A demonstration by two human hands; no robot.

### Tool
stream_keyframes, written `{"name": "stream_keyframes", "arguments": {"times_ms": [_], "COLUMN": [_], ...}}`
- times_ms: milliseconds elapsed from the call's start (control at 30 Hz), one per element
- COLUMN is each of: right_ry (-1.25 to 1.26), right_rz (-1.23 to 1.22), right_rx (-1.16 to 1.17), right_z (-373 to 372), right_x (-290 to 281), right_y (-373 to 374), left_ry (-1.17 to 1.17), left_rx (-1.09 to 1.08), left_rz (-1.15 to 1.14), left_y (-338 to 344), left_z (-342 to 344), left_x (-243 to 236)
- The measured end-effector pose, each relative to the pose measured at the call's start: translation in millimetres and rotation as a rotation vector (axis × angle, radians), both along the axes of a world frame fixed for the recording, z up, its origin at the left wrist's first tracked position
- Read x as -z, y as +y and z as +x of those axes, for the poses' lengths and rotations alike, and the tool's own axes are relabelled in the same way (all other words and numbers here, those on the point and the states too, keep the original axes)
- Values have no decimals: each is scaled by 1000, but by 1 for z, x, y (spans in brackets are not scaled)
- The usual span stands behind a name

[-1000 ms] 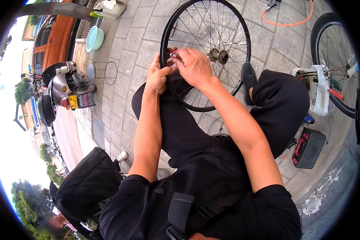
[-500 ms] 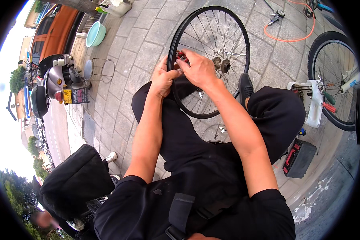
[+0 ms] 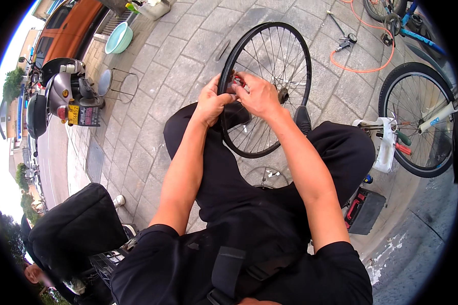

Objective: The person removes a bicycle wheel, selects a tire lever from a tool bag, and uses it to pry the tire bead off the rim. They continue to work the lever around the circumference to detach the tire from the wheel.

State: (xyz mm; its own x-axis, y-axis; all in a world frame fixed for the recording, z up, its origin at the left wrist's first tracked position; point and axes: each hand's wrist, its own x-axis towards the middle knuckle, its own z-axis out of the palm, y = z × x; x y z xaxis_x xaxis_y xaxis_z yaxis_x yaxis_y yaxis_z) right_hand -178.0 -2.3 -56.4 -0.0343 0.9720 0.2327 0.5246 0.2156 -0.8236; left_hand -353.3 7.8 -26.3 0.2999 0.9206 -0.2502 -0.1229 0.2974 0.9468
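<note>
A: Item 1, qty & loc.?
B: Wheel (image 3: 284, 95), qty 1, blk rim, spoked. Loc.: in front of person, over grey paving (image 3: 180, 68), beside the bent legs.
A: Hands?
B: Close tog. at wheel's L side. L hand (image 3: 209, 105) clamped on rim, thumb on near face. R hand (image 3: 261, 96) pinching small red piece (image 3: 237, 80) just inside rim; shape mostly hidden by fingers, can't ID.
A: R of person?
B: 2nd wheel w/ blk tyre (image 3: 383, 114); white plastic holder (image 3: 388, 146) near it, w/ grn handle (image 3: 404, 138) & red handle (image 3: 403, 149) alongside. Toolbox (image 3: 369, 213), dk grey w/ red parts. Farther off: orange hose (image 3: 361, 69), round gauge (image 3: 352, 38), blue bike frame (image 3: 423, 40).
A: L side?
B: Teal basin (image 3: 119, 38), qty 1; round-seat stool (image 3: 105, 82), qty 1; scooter (image 3: 56, 96), qty 1, yellow plate.
</note>
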Motion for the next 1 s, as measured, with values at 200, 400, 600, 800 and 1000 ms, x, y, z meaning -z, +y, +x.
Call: {"name": "stream_keyframes", "arguments": {"times_ms": [200,400,600,800,1000], "right_ry": [194,353,501,531,485], "right_rz": [-99,-479,-560,-321,-612], "right_rx": [-99,-381,-446,-134,-383], "right_z": [11,35,42,7,36], "right_x": [4,-3,-7,-1,-21], "right_y": [-3,30,40,9,37], "left_ry": [-30,-27,-37,-24,83], "left_rx": [-5,8,7,-22,-65], "left_rz": [20,5,-10,14,173], "left_y": [-4,-2,-9,-5,-11], "left_z": [2,2,9,8,13], "left_x": [6,6,-7,5,9]}}
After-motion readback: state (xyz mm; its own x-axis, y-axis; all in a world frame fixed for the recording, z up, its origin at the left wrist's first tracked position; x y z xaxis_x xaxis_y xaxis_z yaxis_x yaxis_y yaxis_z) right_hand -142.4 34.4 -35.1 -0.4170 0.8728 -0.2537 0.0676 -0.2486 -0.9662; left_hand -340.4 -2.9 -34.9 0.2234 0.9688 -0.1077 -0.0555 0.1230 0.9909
